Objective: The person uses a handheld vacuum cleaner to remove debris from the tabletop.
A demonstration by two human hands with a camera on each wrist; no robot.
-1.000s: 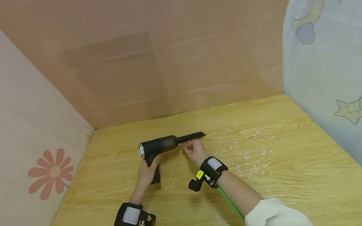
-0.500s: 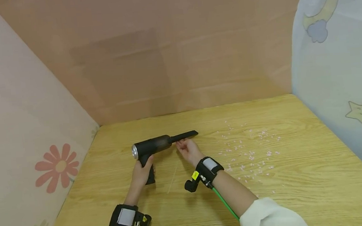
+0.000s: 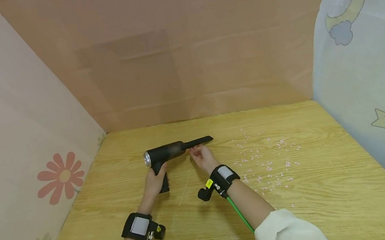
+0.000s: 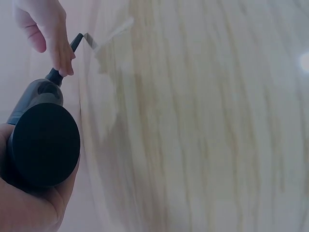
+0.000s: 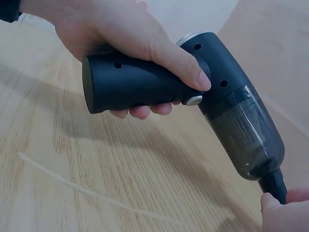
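Observation:
A black handheld vacuum (image 3: 164,152) with a silver rear end is held above the table. My left hand (image 3: 154,183) wraps round its handle, and in the right wrist view the left thumb lies near a silver button (image 5: 194,100). The clear dust chamber (image 5: 248,130) shows there too. At the slim black nozzle (image 3: 199,141), my right hand (image 3: 204,158) pinches the base from below; its fingertips (image 5: 271,205) touch it in the right wrist view. The nozzle's tip points right, toward small pink bits (image 3: 268,163) scattered over the wood-grain table (image 3: 110,201).
A thin pale strip (image 3: 184,190) lies on the table between the forearms. Flowered cloth (image 3: 59,108) stands at the left, a brownish sheet (image 3: 208,58) at the back, and cloth with a moon and star (image 3: 349,85) at the right.
The head view has shifted, so the table and bits appear farther right. Both hands keep their grip on the vacuum, which has moved slightly left relative to the bits.

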